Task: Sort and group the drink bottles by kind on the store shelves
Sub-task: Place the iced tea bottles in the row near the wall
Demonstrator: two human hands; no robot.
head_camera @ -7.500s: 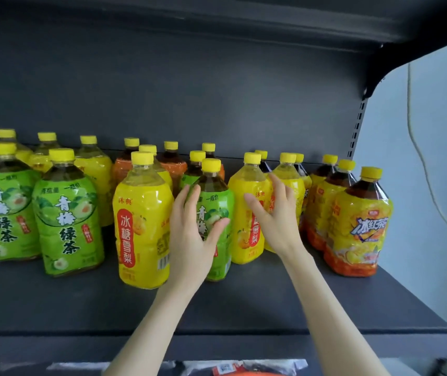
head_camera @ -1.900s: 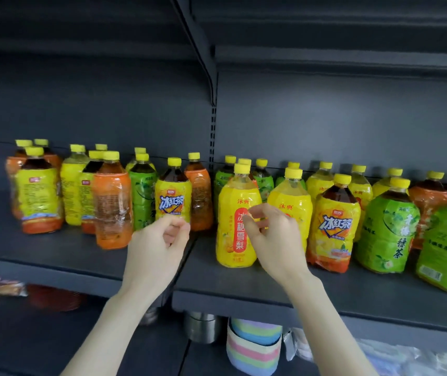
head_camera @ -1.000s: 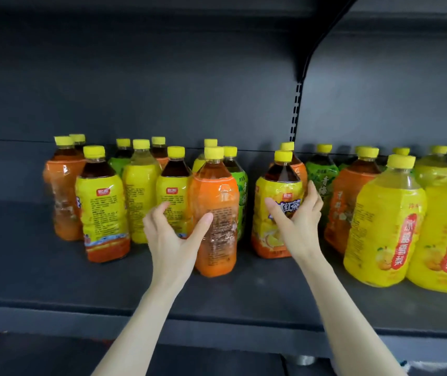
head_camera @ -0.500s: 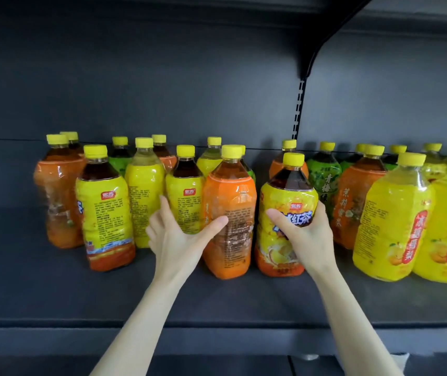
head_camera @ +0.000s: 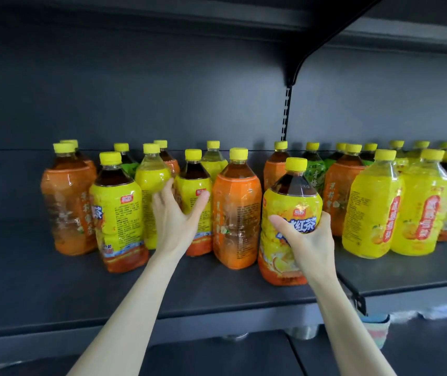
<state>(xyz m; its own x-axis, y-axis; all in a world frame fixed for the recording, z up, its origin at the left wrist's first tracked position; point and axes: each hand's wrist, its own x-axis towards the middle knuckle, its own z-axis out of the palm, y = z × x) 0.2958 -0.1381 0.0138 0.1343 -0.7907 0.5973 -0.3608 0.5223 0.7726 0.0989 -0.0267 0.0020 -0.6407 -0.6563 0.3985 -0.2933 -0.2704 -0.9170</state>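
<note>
Right hand (head_camera: 309,240) grips a yellow-label black-tea bottle (head_camera: 290,196) at mid-label, with the thumb across the front and the fingers curled round its right side. That bottle is out in front of the row, toward the front edge of the shelf (head_camera: 216,291), and looks slightly tilted with its cap to the right. Can't tell whether its base is on the shelf or just off it. Just left of it stands an orange-label bottle (head_camera: 237,213), upright and close; contact is unclear. Left hand (head_camera: 174,221) has its fingers spread and straight and holds nothing. Its thumb is in front of the label of a second yellow-label tea bottle (head_camera: 193,185) in the row, and its fingertips are up by the gap between that one and a pale yellow bottle (head_camera: 151,177). Can't tell if it touches either. Further left, a third yellow-label tea bottle (head_camera: 118,213) stands at the front and an end orange bottle (head_camera: 67,202) closes the row. Right of the held bottle, two bright yellow bottles (head_camera: 371,207) with red vertical labels stand side by side. Green-label bottles (head_camera: 315,173) are in the back row. The kinds are mixed along the shelf, and all caps are yellow. A slotted upright (head_camera: 286,115) runs up the back panel above the held bottle.
</note>
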